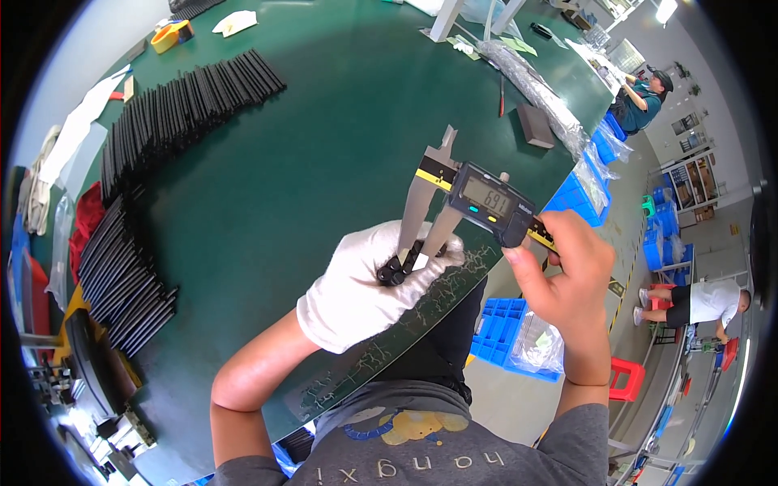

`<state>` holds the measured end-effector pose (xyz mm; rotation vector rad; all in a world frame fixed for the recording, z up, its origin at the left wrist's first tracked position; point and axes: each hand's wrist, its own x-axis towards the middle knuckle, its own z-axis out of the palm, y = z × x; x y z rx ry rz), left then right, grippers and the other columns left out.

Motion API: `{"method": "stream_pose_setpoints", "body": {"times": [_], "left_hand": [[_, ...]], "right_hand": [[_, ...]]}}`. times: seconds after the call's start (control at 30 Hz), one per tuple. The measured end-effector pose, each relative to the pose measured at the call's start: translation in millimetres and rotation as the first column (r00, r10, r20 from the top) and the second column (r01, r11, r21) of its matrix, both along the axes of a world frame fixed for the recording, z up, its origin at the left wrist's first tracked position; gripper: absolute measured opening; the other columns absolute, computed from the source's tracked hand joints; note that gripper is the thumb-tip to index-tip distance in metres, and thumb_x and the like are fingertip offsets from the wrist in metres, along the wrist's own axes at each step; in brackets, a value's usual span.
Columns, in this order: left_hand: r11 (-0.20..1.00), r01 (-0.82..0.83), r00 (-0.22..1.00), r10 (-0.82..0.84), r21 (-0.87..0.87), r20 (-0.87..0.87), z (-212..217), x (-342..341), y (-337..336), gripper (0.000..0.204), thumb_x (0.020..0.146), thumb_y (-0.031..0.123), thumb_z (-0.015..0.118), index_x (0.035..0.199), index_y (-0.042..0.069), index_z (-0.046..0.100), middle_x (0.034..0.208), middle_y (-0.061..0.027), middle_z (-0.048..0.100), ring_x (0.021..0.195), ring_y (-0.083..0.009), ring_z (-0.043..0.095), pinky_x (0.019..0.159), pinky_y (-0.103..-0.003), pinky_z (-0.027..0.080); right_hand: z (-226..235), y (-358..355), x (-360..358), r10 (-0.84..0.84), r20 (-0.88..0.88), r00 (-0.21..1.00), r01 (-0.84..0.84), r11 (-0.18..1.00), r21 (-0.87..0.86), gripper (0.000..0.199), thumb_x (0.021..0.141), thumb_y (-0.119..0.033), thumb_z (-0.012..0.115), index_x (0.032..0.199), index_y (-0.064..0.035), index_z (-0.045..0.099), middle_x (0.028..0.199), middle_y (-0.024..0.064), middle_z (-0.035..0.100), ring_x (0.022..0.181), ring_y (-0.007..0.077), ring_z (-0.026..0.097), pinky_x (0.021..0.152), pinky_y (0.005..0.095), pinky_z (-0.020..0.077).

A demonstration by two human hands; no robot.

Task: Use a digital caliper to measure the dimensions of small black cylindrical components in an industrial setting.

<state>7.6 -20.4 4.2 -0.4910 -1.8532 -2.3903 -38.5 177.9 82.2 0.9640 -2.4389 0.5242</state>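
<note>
My left hand (354, 287), in a white glove, is closed around a few short-looking black rods (394, 273), seen nearly end-on. A digital caliper (492, 201) reaches down to them, its long metal jaws on either side of the black pieces. Whether both jaws touch a rod I cannot tell. My bare right hand (574, 271) grips the black and yellow beam end of the caliper, thumb below the display. Both hands are above the near edge of the green table (324, 154).
A long row of black rods (190, 105) lies at the far left, with a second batch of rods (126, 271) nearer. At the right are a brown block (535, 126), a plastic-wrapped bundle (539, 85) and blue crates (501, 332). Two other people are farther off.
</note>
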Motion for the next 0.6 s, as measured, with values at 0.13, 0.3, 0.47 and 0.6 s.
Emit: {"method": "stream_pose_setpoints", "body": {"times": [0.13,0.3,0.47,0.6], "left_hand": [[1.0,-0.009,1.0,0.008,-0.025,-0.023,-0.9,-0.4,-0.8,0.018,0.084,-0.001,0.058,0.102,0.001,0.058,0.091,-0.006,0.062,0.085,-0.0123,0.06,0.077,-0.026,0.049],[1.0,-0.011,1.0,0.01,-0.009,-0.024,-1.7,-0.4,0.9,0.018,0.084,-0.001,0.058,0.103,0.001,0.058,0.091,-0.0063,0.062,0.085,-0.0126,0.06,0.076,-0.026,0.049],[1.0,-0.014,0.999,0.014,0.007,-0.043,-2.3,-0.1,1.4,0.018,0.084,-0.001,0.058,0.102,0.001,0.058,0.092,-0.0061,0.062,0.086,-0.013,0.061,0.077,-0.026,0.049],[0.999,-0.03,0.998,0.029,-0.02,-0.047,-0.2,0.1,1.5,0.018,0.084,-0.003,0.057,0.101,0.001,0.058,0.092,-0.0058,0.062,0.085,-0.0137,0.061,0.076,-0.026,0.049]], "right_hand": [[0.2,1.0,0.1,-0.019,-0.01,1.0,0.019,1.0,0.01,0.031,0.065,-0.025,0.075,0.075,-0.0027,0.057,0.06,0.0046,0.051,0.047,0.0163,0.044,0.04,0.0266,0.0325],[4.4,0.7,1.8,-0.051,-0.005,0.999,0.051,0.998,0.024,0.031,0.066,-0.028,0.074,0.074,-0.0023,0.059,0.058,0.0035,0.049,0.045,0.0121,0.039,0.04,0.0242,0.0284],[5.3,1.1,2.3,-0.061,-0.011,0.998,0.062,0.997,0.056,0.036,0.063,-0.029,0.079,0.07,-0.0046,0.054,0.056,0.0053,0.049,0.046,0.021,0.046,0.04,0.0299,0.0338],[3.2,2.1,1.6,-0.081,-0.023,0.996,0.082,0.996,0.044,0.037,0.062,-0.03,0.079,0.069,-0.0047,0.053,0.054,0.0049,0.048,0.045,0.0207,0.045,0.039,0.0301,0.033]]}}
